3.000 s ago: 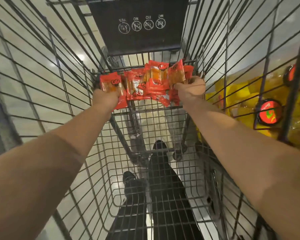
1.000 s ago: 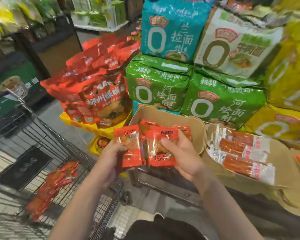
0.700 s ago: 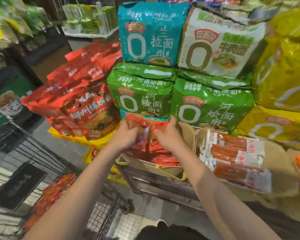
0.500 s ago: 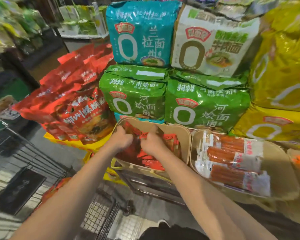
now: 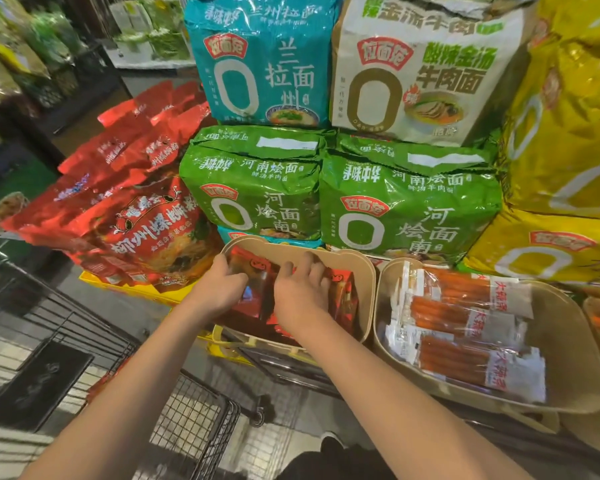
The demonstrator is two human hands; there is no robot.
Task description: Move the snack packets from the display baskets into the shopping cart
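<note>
Red snack packets [image 5: 342, 292] fill a tan display basket [image 5: 366, 271] at the shelf's front. Both my hands are down inside it. My left hand [image 5: 219, 285] curls its fingers round packets at the basket's left side. Beside it, my right hand [image 5: 302, 289] claws its bent, spread fingers over the packets in the middle. The wire shopping cart [image 5: 194, 410] stands at the lower left, below my left forearm. A few red packets [image 5: 101, 382] show inside it, mostly hidden by that arm.
A second tan basket [image 5: 575, 393] to the right holds sausage-stick packets [image 5: 465, 323]. Big green [image 5: 257, 195], teal and yellow noodle bags are stacked right behind the baskets. Large red bags [image 5: 125, 216] lie on a yellow crate to the left.
Three seconds ago both hands held red packets over the cart. Since one second ago they have gone from above the basket down into it, among the packets.
</note>
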